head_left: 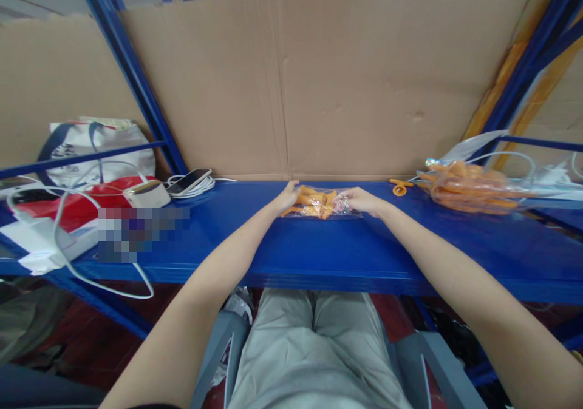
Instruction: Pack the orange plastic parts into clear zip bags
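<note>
A clear plastic bag [314, 206] with several orange plastic pieces inside lies flat on the blue shelf top in front of me. At its left end, my left hand [286, 198] is closed on the bag's edge beside the orange pieces. My right hand [357, 199] pinches the crumpled plastic at the other end, fingers bent over it. The exact shape of the pieces is hard to make out through the shiny film.
Right of my hands, loose orange pieces [399, 189] lie near a larger clear bag of orange parts [473, 187]. To the left are a phone [191, 181] on a coiled white cable, a red item [73, 206], a power strip and a cloth bag [100, 151]. Cardboard [355, 81] walls the back.
</note>
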Motion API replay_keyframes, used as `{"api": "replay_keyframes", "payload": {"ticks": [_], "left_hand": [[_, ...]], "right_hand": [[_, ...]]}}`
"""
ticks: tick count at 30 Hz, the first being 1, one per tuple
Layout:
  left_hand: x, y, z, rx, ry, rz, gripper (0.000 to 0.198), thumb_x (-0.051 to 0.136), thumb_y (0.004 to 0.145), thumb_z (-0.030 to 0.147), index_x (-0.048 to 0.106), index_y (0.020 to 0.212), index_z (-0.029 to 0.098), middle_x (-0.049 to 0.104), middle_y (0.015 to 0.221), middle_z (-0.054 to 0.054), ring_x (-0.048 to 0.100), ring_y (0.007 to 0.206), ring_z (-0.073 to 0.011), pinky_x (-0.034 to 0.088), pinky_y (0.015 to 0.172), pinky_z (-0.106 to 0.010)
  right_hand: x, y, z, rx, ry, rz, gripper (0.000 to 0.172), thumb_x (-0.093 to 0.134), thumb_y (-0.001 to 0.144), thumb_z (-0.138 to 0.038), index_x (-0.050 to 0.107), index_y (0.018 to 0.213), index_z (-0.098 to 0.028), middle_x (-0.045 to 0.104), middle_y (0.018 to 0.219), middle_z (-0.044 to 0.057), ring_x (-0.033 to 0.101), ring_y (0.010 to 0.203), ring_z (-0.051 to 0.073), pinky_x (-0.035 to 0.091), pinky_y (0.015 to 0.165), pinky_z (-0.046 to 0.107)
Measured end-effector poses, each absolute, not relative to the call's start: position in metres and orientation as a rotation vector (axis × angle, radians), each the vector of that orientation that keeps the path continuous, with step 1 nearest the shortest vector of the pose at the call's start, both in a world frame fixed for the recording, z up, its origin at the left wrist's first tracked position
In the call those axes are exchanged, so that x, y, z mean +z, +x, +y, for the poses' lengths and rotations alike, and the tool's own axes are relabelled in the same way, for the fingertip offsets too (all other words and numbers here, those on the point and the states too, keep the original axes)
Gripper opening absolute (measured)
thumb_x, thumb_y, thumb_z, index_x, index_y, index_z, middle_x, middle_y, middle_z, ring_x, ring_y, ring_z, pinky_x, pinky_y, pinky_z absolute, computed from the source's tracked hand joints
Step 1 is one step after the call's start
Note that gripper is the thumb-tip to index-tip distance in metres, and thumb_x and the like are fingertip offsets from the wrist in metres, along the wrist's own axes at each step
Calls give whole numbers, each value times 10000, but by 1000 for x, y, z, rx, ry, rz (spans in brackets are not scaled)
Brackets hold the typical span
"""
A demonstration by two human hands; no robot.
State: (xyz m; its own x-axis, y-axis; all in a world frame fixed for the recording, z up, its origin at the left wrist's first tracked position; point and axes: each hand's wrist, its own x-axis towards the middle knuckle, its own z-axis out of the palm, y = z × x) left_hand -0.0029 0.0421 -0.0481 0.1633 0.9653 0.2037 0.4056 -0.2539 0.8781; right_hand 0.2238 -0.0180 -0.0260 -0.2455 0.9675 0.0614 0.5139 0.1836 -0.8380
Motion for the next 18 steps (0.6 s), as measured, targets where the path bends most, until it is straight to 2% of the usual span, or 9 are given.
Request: {"api": "replay_keyframes", "payload": {"ticks": [3, 5, 9, 12, 15, 18], "left_hand": [[-48, -7, 45, 1077, 1776, 1350, 428, 403, 877, 119, 406, 1304, 101, 532, 1354, -173, 508, 1250, -204, 385, 1037, -339], [-50, -10, 49, 1091, 1809, 1378, 426, 437, 858, 131, 437, 1284, 107, 540, 1346, -171, 498, 1263, -222, 369, 1050, -351], [-53, -17, 58, 1091, 1902, 1448, 420, 479, 843, 182, 479, 1256, 106, 520, 1373, -180, 477, 1286, -245, 330, 1081, -360], [-54, -21, 61, 1059, 1974, 1457, 431, 488, 845, 220, 484, 1258, 96, 511, 1382, -193, 472, 1291, -254, 332, 1080, -363], [-55, -22, 62, 1031, 2034, 1457, 446, 493, 848, 246, 484, 1264, 86, 502, 1388, -203, 466, 1299, -258, 331, 1082, -360], [-55, -22, 62, 1014, 2107, 1470, 440, 473, 856, 243, 487, 1262, 75, 506, 1380, -208, 462, 1303, -259, 313, 1098, -372]], "right_hand": [[-24, 226, -16, 929, -1395, -1813, 198, 580, 707, -97, 739, 815, -144, 728, 807, 49, 585, 628, 101, 455, 584, 205], [-22, 230, -12, 846, -1400, -1779, 178, 576, 752, -126, 734, 834, -135, 732, 858, 68, 606, 670, 114, 475, 618, 216], [-19, 255, 1, 401, -1626, -1689, 219, 538, 790, -151, 732, 889, -136, 723, 967, 100, 645, 907, 205, 500, 821, 311], [-23, 287, 6, -52, -1917, -1517, 339, 515, 799, -163, 696, 1086, -162, 639, 1216, 137, 535, 1178, 305, 394, 993, 499], [-30, 316, 7, -180, -2025, -1408, 464, 515, 792, -187, 608, 1247, -186, 517, 1367, 164, 459, 1251, 342, 369, 983, 571], [-34, 329, 7, -108, -2187, -1394, 442, 525, 809, -247, 611, 1238, -185, 530, 1338, 185, 467, 1238, 372, 343, 971, 624]]}}
